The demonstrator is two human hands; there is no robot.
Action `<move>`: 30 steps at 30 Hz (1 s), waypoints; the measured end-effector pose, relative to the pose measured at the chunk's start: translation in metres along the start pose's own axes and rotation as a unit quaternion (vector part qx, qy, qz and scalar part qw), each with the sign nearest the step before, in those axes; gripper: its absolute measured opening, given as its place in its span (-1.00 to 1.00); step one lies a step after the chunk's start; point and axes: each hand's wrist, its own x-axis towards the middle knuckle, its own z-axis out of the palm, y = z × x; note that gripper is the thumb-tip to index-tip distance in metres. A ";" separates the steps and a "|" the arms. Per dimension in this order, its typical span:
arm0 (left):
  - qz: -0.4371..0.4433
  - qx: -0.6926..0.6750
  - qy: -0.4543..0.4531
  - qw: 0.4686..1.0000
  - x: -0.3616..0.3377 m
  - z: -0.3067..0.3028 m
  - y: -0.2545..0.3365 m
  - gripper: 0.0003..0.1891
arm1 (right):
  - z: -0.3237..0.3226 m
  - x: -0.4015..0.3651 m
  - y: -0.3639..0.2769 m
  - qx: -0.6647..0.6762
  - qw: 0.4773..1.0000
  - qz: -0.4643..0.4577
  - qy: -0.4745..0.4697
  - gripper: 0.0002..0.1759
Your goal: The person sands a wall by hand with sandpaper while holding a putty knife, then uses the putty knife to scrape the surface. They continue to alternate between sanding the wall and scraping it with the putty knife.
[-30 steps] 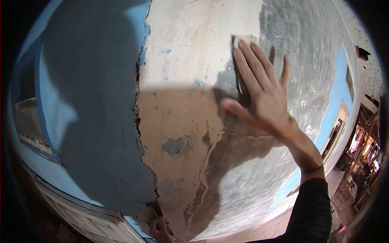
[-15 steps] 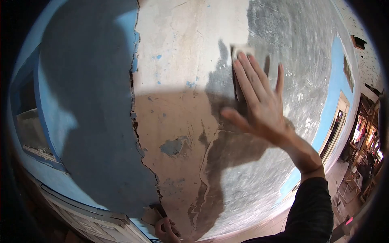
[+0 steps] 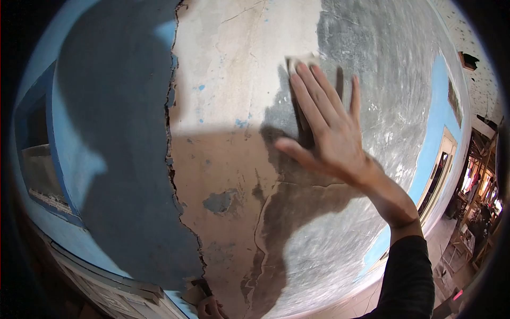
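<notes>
Up on the wall, my right hand (image 3: 329,114) lies nearly flat, fingers stretched out and thumb spread to the left. Beneath its fingertips is a small pale sheet (image 3: 292,65) that looks like sandpaper; most of it is hidden by the hand. The hand is over the border between whitish and grey patches of the wall (image 3: 350,223). Low at the frame's bottom edge, my left hand (image 3: 211,308) shows only in part, fingers curled on a flat tan piece (image 3: 194,293) with a dark strip beside it. I cannot make out its kind.
A jagged crack (image 3: 171,175) runs down between blue paint and the bare patch. A window (image 3: 40,154) is at left, with a wooden frame (image 3: 111,284) below. Another framed opening (image 3: 440,165) stands at right, beyond which is a cluttered area (image 3: 475,196).
My right hand and the pale sheet have shifted slightly left across the wall. The left hand sits a little lower in view; the camera view has shifted slightly too.
</notes>
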 end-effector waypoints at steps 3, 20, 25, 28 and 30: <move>-0.124 -0.035 -0.034 0.991 -0.010 0.013 0.060 -0.78 | 0.002 0.008 0.003 0.002 1.000 -0.001 0.010 0.06; -0.030 0.011 -0.004 0.999 -0.017 0.015 0.023 -0.72 | 0.002 -0.019 -0.015 0.087 0.996 -0.026 0.001 -0.09; 0.017 0.053 -0.045 0.997 -0.032 0.041 0.075 -0.74 | 0.000 -0.013 -0.016 0.103 0.994 -0.045 0.013 -0.09; 0.021 0.017 -0.017 0.999 -0.035 0.037 0.079 -0.77 | -0.005 -0.044 -0.022 0.097 0.994 -0.050 -0.026 -0.16; 0.018 -0.015 0.017 1.000 -0.037 0.034 0.079 -0.79 | -0.003 -0.050 -0.014 0.082 0.994 -0.062 -0.026 -0.20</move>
